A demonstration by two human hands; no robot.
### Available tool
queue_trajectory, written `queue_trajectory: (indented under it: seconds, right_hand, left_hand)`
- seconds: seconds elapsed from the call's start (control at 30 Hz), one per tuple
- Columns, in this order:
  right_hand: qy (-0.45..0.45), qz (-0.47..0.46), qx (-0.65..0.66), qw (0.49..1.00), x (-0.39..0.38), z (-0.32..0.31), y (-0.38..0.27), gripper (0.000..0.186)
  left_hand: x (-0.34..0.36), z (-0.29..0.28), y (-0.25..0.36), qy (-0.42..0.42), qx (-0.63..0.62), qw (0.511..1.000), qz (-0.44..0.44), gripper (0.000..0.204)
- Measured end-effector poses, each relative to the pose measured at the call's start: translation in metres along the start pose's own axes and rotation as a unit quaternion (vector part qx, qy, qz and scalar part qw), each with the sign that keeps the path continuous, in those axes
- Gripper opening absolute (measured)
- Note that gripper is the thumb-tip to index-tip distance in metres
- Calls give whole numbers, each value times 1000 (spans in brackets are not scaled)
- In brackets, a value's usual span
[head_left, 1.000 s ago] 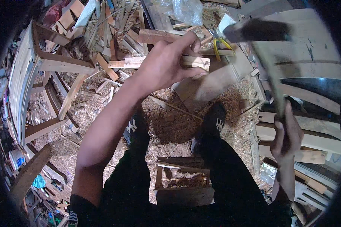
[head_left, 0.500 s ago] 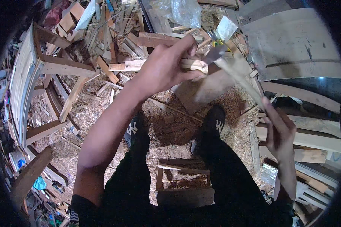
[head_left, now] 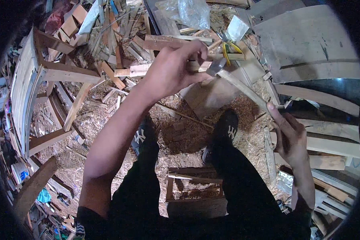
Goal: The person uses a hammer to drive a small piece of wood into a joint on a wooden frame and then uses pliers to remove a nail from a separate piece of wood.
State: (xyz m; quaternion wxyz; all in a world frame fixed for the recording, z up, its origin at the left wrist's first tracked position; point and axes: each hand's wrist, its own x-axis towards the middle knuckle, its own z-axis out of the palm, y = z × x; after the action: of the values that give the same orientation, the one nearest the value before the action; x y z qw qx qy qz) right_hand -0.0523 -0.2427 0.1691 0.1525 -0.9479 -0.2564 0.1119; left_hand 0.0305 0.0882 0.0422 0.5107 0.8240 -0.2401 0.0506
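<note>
My left hand is closed around a pale wooden strip, which sticks out on both sides of the fingers and lies about level across the view. In my right hand is the wooden handle of a hammer, slanting up and left. The dark metal hammer head is at the strip's right end, beside my left fingertips. Whether it touches the wood I cannot tell. Just beyond the head lie yellow-handled pliers.
A small wooden box frame stands between my legs. A curved wooden frame rises at the left. Large panels and stacked boards fill the right. Wood scraps, sawdust and clear plastic cover the far floor.
The hammer head has swung left and down to the strip's end, and the pliers behind it now show more. My right hand has shifted slightly left; my left hand keeps its grip.
</note>
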Motion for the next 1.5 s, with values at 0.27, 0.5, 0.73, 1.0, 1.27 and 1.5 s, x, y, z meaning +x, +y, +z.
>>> queue_trajectory:
  seconds: [0.27,0.5,0.73,1.0,1.27,1.5]
  right_hand:
    - [110,-11,61,992,-4,18,6,66]
    - [89,5,75,993,-7,21,6,63]
    - [91,-18,76,993,-9,22,10,62]
    - [100,17,87,991,-7,20,8,63]
    - [125,-28,36,991,-3,9,2,65]
    - [57,-7,19,998,2,-3,0,59]
  left_hand:
    - [2,-8,5,-44,81,994,52,36]
    - [-1,-9,16,-83,66,994,15,35]
    - [-6,-9,4,-109,61,990,-60,36]
    - [-5,-7,7,-101,88,986,-96,34]
    - [-7,-8,1,-87,81,992,-46,39]
    - [-5,-12,3,-100,55,990,-80,39]
